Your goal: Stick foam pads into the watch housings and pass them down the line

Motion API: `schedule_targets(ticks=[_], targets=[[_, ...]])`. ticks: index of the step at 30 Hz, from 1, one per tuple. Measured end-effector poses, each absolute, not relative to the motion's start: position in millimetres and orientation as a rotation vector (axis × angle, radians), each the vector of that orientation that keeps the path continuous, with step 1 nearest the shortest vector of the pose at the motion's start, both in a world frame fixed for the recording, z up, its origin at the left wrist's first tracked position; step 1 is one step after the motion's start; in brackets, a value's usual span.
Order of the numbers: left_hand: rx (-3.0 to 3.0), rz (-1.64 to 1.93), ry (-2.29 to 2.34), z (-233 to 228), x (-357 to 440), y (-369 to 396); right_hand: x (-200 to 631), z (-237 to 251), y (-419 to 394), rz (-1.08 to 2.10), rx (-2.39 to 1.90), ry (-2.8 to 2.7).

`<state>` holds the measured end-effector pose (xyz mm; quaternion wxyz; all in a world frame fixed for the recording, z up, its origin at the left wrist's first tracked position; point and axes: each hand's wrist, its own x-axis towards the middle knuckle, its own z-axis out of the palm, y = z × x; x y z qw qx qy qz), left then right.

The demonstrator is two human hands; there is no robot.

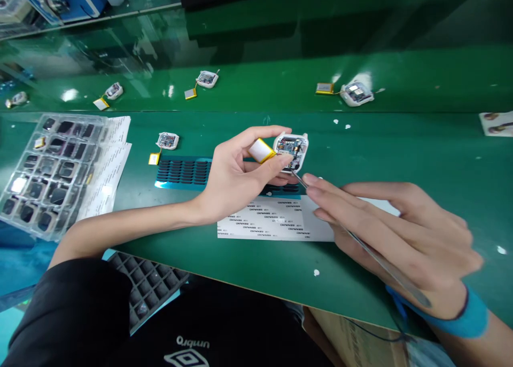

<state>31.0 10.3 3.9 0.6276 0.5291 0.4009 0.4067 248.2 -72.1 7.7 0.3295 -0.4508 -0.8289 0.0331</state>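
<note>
Two hands work an open white device above a green counter (pixel 401 158).

At 9 o'clock a clear blister tray (pixel 48 169) holds rows of dark square parts; a dark gridded tray (pixel 148 284) sits at 7 o'clock, its cells too dim to read. The left hand (pixel 232 177) has its grip closed on the white device (pixel 292 150), circuit board showing, and the yellow-edged battery (pixel 261 150) beside it, at centre. The right hand (pixel 401 233), at 4 o'clock, grips metal tweezers (pixel 360 244), fingers shut around them, tip touching the device.
</note>
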Motion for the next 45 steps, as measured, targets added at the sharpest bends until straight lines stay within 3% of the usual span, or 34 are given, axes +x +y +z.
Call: schedule_targets(ticks=[4,9,13,19,25,30,37,45], targets=[[1.283,0.915,0.919,-1.7,30.1,10.1,245.8,6.1,-68.6,-0.247,-1.030,-2.339],[1.512,0.904,0.935,-6.4,20.1,45.8,243.3,7.5,-66.2,-0.246,-1.052,-2.292],[2.042,0.951,1.250,-17.3,3.4,113.5,241.1,6.5,-64.0,-0.313,-0.967,-2.278],[2.648,0.421,1.552,-25.5,-3.6,171.7,238.4,-1.1,-53.2,-0.410,-0.858,-2.171],[2.455,0.483,1.877,-28.2,-55.8,205.7,239.0,5.0,-61.0,-0.270,-0.915,-2.285],[2.403,0.252,1.700,-37.2,-104.3,228.8,236.0,5.8,-65.7,-0.262,-0.895,-2.303],[2.383,0.189,1.643,-39.0,-96.8,232.2,234.3,-0.2,-62.2,-0.208,-0.915,-2.324],[2.246,0.507,1.697,-19.3,-96.8,221.6,233.9,-9.8,-64.2,-0.199,-0.909,-2.320]])
